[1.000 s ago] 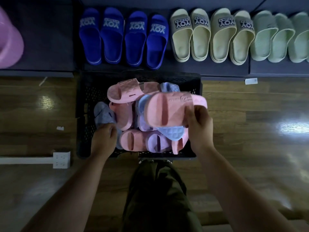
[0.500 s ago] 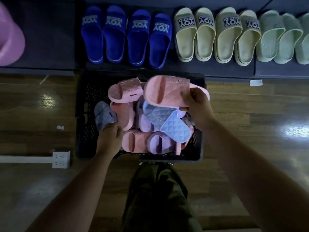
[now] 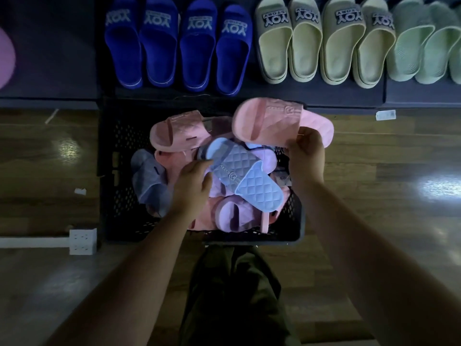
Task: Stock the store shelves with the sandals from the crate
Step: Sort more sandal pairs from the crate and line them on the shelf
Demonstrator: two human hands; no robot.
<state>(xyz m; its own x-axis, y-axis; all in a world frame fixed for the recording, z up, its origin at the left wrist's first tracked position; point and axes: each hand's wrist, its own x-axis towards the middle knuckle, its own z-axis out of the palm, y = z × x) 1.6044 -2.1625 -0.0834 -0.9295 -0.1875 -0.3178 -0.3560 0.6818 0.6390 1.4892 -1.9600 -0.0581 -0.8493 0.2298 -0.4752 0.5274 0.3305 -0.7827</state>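
A black perforated crate on the wooden floor holds several pink, lilac, grey and blue sandals. My right hand grips a pink quilted sandal lifted over the crate's far right corner. My left hand pinches the strap end of a light blue quilted sandal lying on top of the pile. A second pink sandal rests at the crate's back left. The dark low shelf runs just beyond the crate.
On the shelf stand blue sandals, beige sandals and pale green sandals in rows. A pink object sits at far left. A white power strip lies left of the crate; my dark-trousered leg is below it.
My right hand carried the pink sandal up and toward the shelf. My left hand moved from the crate's near left side onto the blue sandal and took hold of it.
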